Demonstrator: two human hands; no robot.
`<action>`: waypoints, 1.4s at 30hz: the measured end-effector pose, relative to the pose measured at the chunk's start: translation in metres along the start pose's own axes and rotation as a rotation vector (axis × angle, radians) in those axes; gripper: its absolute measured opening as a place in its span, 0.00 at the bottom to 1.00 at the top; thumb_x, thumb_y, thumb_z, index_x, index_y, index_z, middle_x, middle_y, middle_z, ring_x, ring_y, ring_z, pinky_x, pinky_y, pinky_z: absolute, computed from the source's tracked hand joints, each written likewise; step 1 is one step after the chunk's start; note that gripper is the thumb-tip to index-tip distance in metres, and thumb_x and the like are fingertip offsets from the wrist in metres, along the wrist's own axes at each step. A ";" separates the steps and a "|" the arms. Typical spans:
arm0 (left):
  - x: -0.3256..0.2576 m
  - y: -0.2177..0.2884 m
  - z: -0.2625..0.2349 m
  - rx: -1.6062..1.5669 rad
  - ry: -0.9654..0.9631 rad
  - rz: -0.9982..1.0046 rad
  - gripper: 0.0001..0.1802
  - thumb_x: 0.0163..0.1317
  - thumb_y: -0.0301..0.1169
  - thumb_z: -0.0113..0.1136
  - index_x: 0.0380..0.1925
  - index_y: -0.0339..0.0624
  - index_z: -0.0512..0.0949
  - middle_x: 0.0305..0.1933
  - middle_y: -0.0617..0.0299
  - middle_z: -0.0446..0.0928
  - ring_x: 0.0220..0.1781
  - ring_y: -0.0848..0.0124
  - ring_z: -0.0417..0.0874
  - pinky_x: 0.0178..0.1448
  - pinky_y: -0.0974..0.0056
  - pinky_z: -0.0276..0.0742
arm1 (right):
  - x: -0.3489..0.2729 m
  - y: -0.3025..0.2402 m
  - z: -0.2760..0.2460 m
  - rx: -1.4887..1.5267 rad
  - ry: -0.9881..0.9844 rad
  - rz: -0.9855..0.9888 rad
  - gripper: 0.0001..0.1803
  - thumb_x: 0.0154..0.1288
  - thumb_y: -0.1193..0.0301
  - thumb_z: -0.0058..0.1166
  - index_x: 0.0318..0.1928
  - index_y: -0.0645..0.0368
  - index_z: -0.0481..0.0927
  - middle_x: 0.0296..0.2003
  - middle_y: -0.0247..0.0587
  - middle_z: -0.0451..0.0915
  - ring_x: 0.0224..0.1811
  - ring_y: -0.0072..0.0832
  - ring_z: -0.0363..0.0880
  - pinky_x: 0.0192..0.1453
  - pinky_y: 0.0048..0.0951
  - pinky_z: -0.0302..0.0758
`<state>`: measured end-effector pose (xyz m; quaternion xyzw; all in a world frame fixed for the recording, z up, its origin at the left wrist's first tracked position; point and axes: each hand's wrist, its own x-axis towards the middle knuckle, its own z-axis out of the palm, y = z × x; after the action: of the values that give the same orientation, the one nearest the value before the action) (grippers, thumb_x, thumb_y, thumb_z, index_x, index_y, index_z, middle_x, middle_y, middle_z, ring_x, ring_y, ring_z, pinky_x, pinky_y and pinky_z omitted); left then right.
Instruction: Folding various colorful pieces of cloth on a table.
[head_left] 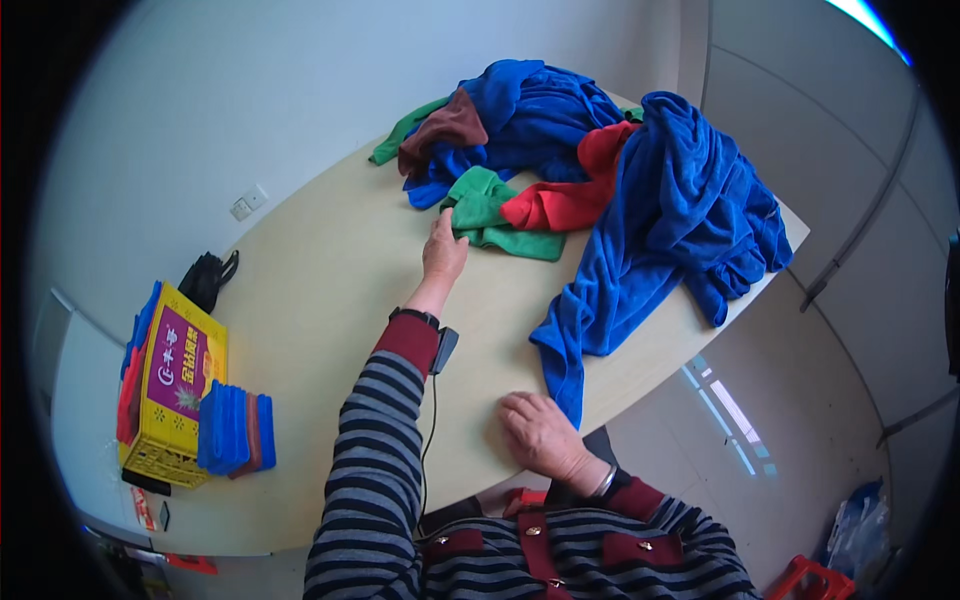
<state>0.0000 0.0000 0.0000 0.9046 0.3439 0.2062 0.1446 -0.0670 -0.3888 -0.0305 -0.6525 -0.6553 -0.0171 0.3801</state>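
My left hand (443, 250) reaches forward across the table, its fingers closed at the left edge of a crumpled green cloth (482, 203). A red cloth (557, 203) overlaps that green one on the right. My right hand (540, 432) lies on the table near its front edge, fingers loosely bent and apart, with nothing in it. Beside its fingertips hangs the narrow end of a large blue cloth (660, 220) heaped on the right. Farther back are more blue cloths (545, 115) and a brown cloth (447, 132).
On the left stands a yellow carton (180, 370) holding cloths, with a stack of folded blue and brown cloths (235, 430) against it. A black bag (205, 280) sits behind. A cable (433, 430) runs beside my left sleeve. Red plastic stool (810, 578) on the floor.
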 end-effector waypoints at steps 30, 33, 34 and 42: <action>-0.430 -0.057 -0.168 -0.778 0.321 -0.329 0.09 0.68 0.26 0.60 0.46 0.34 0.78 0.34 0.65 0.77 0.32 0.78 0.78 0.38 0.72 0.75 | 0.032 -0.030 -0.003 0.296 -0.045 0.196 0.16 0.56 0.75 0.60 0.47 0.58 0.80 0.46 0.45 0.81 0.54 0.45 0.78 0.58 0.42 0.74; -0.480 -0.053 -0.157 -0.846 0.353 -0.326 0.09 0.68 0.25 0.59 0.46 0.34 0.78 0.37 0.64 0.78 0.34 0.77 0.78 0.40 0.71 0.75 | 0.051 -0.054 0.014 0.170 -0.036 0.025 0.17 0.56 0.74 0.61 0.48 0.58 0.80 0.46 0.46 0.81 0.52 0.43 0.80 0.59 0.41 0.75; -0.492 -0.049 -0.155 -0.877 0.364 -0.310 0.08 0.68 0.25 0.59 0.45 0.34 0.78 0.38 0.63 0.78 0.36 0.77 0.78 0.41 0.71 0.75 | 0.058 -0.061 0.020 -0.003 0.027 -0.138 0.18 0.55 0.74 0.62 0.48 0.57 0.80 0.46 0.46 0.82 0.52 0.42 0.80 0.59 0.40 0.75; -0.528 -0.031 -0.199 -0.901 0.609 -0.215 0.08 0.68 0.24 0.59 0.45 0.34 0.78 0.41 0.63 0.78 0.38 0.77 0.78 0.43 0.71 0.75 | 0.089 -0.051 0.056 -0.151 -0.167 -0.288 0.17 0.53 0.74 0.64 0.46 0.58 0.82 0.40 0.45 0.84 0.48 0.42 0.83 0.58 0.36 0.76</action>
<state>-0.4701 -0.3134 0.0170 0.6124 0.3383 0.5694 0.4316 -0.1249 -0.2924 0.0000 -0.5780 -0.7679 -0.0664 0.2679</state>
